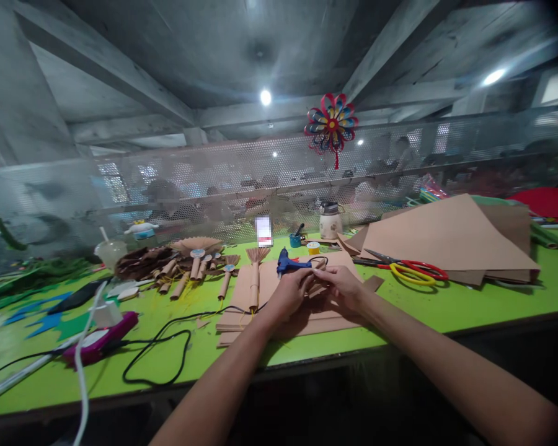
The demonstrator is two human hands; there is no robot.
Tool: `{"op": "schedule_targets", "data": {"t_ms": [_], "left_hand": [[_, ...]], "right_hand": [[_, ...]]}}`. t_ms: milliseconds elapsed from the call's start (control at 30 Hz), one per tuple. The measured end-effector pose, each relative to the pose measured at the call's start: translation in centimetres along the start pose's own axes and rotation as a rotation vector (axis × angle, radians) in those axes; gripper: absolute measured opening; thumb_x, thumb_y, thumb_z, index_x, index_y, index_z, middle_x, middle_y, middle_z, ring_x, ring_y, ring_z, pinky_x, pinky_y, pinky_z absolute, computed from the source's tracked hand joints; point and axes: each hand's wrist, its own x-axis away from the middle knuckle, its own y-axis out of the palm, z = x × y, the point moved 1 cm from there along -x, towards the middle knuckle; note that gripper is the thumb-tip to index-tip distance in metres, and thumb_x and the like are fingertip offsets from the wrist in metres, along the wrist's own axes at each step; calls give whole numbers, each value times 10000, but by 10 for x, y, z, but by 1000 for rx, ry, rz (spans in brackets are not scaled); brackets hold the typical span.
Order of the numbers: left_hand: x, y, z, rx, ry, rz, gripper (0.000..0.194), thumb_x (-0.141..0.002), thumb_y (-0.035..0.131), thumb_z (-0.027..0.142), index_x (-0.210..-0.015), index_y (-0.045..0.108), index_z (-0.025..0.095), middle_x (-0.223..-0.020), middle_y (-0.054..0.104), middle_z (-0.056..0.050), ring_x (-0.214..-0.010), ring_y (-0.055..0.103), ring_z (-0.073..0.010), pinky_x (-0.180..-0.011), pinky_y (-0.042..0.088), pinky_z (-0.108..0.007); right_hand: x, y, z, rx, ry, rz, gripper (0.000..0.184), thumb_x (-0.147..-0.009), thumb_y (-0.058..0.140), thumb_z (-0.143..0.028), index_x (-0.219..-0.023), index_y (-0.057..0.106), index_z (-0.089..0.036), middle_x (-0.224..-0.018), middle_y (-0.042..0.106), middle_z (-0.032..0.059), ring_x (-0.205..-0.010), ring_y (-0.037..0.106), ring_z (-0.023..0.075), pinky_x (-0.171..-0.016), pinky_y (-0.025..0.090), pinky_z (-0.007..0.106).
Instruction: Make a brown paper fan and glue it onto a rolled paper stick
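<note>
The glue gun (289,265) is set on a stack of paper sheets (240,296), with a paper bundle (254,286) placed to its left. Scissors (411,274) are laid to its right, and a jug (330,225) is stood behind it.

I see left hand (294,291), right hand (343,285) close together | brown paper (242,290) beneath | blue glue gun (286,265) just beyond | green table (202,354)
</note>
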Motion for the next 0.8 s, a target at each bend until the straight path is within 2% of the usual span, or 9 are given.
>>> {"op": "schedule_targets", "data": {"t_ms": [133,267,467,600,800], "left_hand": [[2,-1,0,-111,1,-58,366,-949,381,285,-1234,590,189,-1134,672,-119,-991,629,-230,-874,472,-341],[5,-1,5,-328,-7,-89,425,-958,359,346,-1335,493,201,-1148,658,-139,-995,627,-255,-852,473,-359],[6,1,11,-601,-11,-42,406,-952,370,314,-1324,481,196,-1031,674,-141,-901,635,-252,-772,477,-338],[5,3,6,-566,0,-94,422,-918,422,217,-1337,466,186,-1025,681,-132,-889,642,-238,-768,477,-318],[2,1,-3,-476,-33,-80,390,-942,372,261,-1293,526,187,-1033,691,-134,-876,656,-240,-782,479,-329]], "right_hand": [[-2,-4,1,41,-11,17,306,-700,770,-390,-700,665,-102,-682,704,88,-574,635,168,-541,482,264],[-4,-7,4,42,-26,51,314,-724,746,-397,-658,648,-106,-581,665,65,-480,587,148,-455,433,241],[-8,-8,6,8,-40,44,286,-724,734,-401,-709,666,-123,-623,673,66,-533,607,171,-489,467,267],[-9,-8,6,14,-29,69,272,-708,739,-386,-703,658,-126,-644,672,65,-542,591,157,-481,452,252],[-8,-9,3,50,-41,104,266,-678,759,-361,-697,649,-120,-617,637,37,-483,518,107,-429,388,214]]}}
